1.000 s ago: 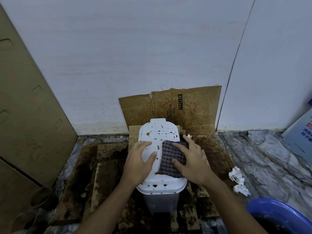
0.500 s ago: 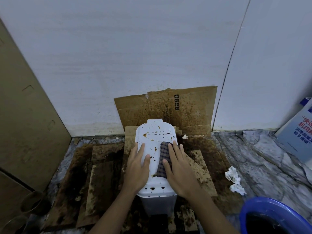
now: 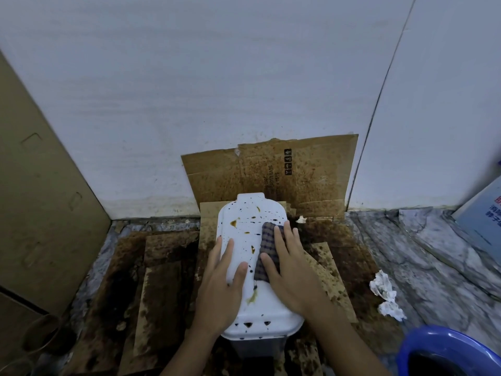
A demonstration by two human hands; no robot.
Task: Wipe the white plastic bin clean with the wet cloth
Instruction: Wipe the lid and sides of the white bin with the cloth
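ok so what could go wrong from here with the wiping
1. Smearing: the checked cloth under the right hand is small, and a brown streak already trails on the white bin lid, so it may spread stains rather than lift them.
2. Sliding or tipping: the left hand only lies flat on the lid, and the bin stands on soaked, stained cardboard.
3. The far spots could get missed.

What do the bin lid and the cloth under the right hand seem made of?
The bin lid: likely plastic, smooth, white, slightly glossy; stains sit on top. The cloth: probably woven fabric, checked weave, matte, folds under the right hand.
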